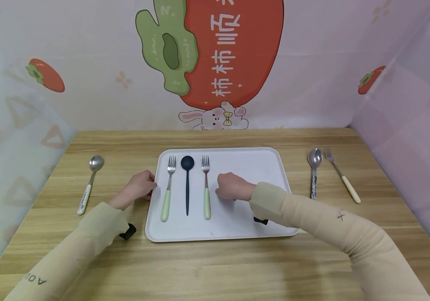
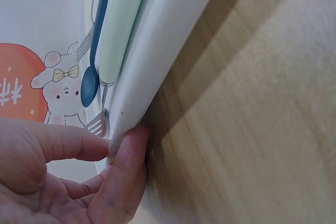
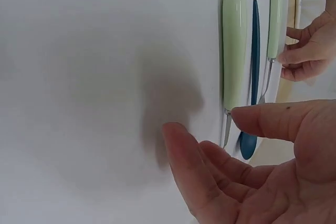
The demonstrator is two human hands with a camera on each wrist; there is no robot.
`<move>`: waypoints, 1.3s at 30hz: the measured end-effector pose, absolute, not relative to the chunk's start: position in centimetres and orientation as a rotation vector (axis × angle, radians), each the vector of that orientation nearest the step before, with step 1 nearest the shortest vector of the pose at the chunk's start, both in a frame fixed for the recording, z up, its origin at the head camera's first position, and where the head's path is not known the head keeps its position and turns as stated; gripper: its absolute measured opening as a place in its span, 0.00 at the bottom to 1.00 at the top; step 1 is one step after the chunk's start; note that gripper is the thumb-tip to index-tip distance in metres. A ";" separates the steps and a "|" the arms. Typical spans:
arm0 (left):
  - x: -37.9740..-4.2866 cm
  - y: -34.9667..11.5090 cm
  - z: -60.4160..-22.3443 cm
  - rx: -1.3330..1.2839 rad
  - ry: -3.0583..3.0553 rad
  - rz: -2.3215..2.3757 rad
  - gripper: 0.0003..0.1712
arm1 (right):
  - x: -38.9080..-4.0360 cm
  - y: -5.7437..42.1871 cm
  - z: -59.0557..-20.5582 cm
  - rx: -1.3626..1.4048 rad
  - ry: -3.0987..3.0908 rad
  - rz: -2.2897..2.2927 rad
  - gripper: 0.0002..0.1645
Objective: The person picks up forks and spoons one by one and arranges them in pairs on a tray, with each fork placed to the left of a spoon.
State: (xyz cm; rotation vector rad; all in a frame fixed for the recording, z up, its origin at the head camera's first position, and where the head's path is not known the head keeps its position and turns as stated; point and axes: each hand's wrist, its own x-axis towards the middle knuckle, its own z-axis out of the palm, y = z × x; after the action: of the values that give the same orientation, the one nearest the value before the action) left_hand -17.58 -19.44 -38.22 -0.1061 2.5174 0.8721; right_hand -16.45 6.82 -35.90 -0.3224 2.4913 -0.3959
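Note:
A white rectangular tray (image 1: 245, 163) lies on the table, and my left hand (image 1: 139, 186) pinches its left rim between thumb and fingers, as the left wrist view shows at the tray's side wall (image 2: 157, 51). On the tray lie a left fork (image 1: 166, 205) with a pale green handle, a dark long-handled spoon (image 1: 187, 179) and a matching right fork (image 1: 207, 202), roughly parallel. Over the tray, just right of that right fork, is my right hand (image 1: 234, 186). In the right wrist view its thumb and fingers are apart with nothing between them, the thumb overlapping the fork's neck.
Left of the tray lies a spoon (image 1: 86, 196) with a white handle. Beyond the tray's right side are a spoon with a patterned handle (image 1: 314, 184) and a fork with a cream handle (image 1: 350, 188). A printed backdrop (image 1: 98, 100) stands behind the table.

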 end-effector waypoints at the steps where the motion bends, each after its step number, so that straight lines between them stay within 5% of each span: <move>1: -17.6 -19.5 -38.2 -0.111 2.516 0.874 0.16 | -16.5 7.1 -35.8 -0.331 2.489 -0.387 0.08; 39: -17.6 -19.6 -38.3 -0.113 2.524 0.917 0.15 | -16.4 18.4 -32.6 -0.443 2.550 -0.159 0.07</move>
State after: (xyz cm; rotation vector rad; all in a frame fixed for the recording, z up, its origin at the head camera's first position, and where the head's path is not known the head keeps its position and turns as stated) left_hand -17.57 -19.58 -38.34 -0.1127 2.5238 0.9174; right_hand -16.38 18.37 -32.60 -0.4430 2.5504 -0.1594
